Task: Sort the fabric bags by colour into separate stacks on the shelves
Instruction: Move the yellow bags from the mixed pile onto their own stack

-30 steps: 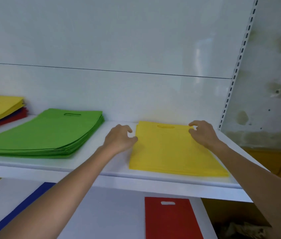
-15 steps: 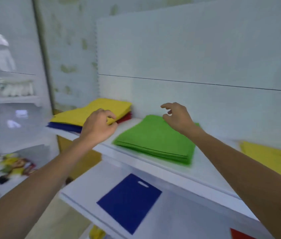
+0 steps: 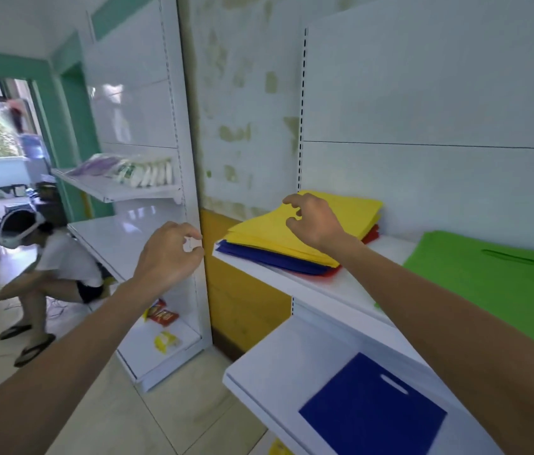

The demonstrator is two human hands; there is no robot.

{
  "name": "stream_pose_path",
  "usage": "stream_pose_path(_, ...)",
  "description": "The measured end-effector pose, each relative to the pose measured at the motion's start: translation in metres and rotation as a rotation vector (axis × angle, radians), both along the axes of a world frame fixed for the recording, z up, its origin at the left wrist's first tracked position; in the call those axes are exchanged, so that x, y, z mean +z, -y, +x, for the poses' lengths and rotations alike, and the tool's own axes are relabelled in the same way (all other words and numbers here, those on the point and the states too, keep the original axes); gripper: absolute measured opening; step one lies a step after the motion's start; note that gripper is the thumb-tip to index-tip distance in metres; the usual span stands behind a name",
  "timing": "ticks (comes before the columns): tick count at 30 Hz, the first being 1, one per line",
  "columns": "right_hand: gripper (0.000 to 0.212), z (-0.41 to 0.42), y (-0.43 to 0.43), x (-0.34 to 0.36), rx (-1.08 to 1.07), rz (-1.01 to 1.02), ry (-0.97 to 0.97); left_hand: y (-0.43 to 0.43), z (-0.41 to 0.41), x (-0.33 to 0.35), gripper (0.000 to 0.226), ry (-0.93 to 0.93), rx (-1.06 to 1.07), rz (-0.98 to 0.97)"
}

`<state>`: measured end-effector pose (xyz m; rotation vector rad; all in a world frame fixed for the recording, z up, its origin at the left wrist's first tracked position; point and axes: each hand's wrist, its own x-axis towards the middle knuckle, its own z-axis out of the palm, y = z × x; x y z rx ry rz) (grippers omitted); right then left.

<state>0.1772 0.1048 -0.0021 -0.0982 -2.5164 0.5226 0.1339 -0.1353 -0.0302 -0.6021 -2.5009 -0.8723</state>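
A mixed pile (image 3: 278,247) of yellow, blue and red fabric bags lies at the left end of the upper shelf (image 3: 311,284). My right hand (image 3: 313,220) hovers over the yellow top bags with fingers loosely curled, holding nothing. My left hand (image 3: 168,254) hangs in the air left of the shelf's end, fingers loosely curled and empty. A green stack (image 3: 501,290) lies to the right on the same shelf. A single blue bag (image 3: 370,412) lies flat on the lower shelf (image 3: 278,362).
A second white shelving unit (image 3: 147,192) stands to the left with packets on it. A person (image 3: 45,267) crouches on the tiled floor beside it. A yellow-painted wall base (image 3: 242,297) fills the gap between the two units.
My view has swung left, from the yellow stack on the right to the mixed pile. Both hands left the yellow stack and moved left; the right one now hovers over the mixed pile.
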Motion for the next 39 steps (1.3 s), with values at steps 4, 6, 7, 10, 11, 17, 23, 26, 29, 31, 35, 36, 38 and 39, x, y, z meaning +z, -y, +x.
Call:
stream_pose_path(4, 0.045, -0.042, -0.011, 0.005, -0.015, 0.024, -0.004, -0.026, -0.045, -0.004, 0.021, -0.006, -0.065, 0.011)
stream_pose_path(6, 0.045, -0.062, -0.021, 0.01, -0.026, 0.032, -0.01, -0.041, -0.066, -0.003, 0.024, 0.003, -0.1, 0.014)
stream_pose_path(7, 0.045, -0.072, -0.026, 0.014, -0.034, 0.039, -0.013, -0.048, -0.077, -0.001, 0.023, 0.002, -0.119, 0.01)
stream_pose_path(10, 0.045, -0.1, -0.039, 0.021, -0.068, 0.045, -0.009, -0.064, -0.11, 0.006, 0.021, 0.001, -0.136, 0.002)
stream_pose_path(11, 0.044, -0.108, -0.043, 0.023, -0.079, 0.048, -0.009, -0.069, -0.122, 0.009, 0.021, -0.006, -0.142, 0.007)
stream_pose_path(17, 0.042, -0.122, -0.084, 0.021, -0.225, 0.04, 0.02, -0.117, -0.181, 0.014, 0.021, 0.016, -0.277, 0.008)
stream_pose_path(23, 0.037, -0.102, -0.133, 0.027, -0.562, -0.067, -0.019, -0.185, -0.232, 0.002, 0.038, 0.109, -0.447, -0.208)
stream_pose_path(26, 0.037, -0.098, -0.137, 0.022, -0.71, -0.113, -0.003, -0.205, -0.254, -0.009, 0.052, 0.162, -0.472, -0.347)
stream_pose_path(29, 0.039, -0.102, -0.122, 0.0, -0.99, -0.107, 0.067, -0.216, -0.267, -0.019, 0.052, 0.153, -0.502, -0.422)
stream_pose_path(31, 0.042, -0.108, -0.108, -0.024, -1.136, -0.158, 0.15, -0.22, -0.272, -0.028, 0.052, 0.199, -0.534, -0.398)
stream_pose_path(35, 0.044, -0.108, -0.091, -0.059, -1.22, -0.289, 0.194, -0.222, -0.271, -0.035, 0.048, 0.037, -0.522, -0.292)
stream_pose_path(36, 0.042, -0.107, -0.091, -0.059, -1.238, -0.282, 0.159, -0.221, -0.27, -0.034, 0.048, -0.018, -0.505, -0.264)
stream_pose_path(38, 0.038, -0.104, -0.089, -0.059, -1.271, -0.245, 0.102, -0.22, -0.269, -0.035, 0.049, -0.028, -0.505, -0.197)
stream_pose_path(39, 0.035, -0.104, -0.088, -0.058, -1.279, -0.23, 0.068, -0.219, -0.268, -0.036, 0.047, 0.024, -0.53, -0.133)
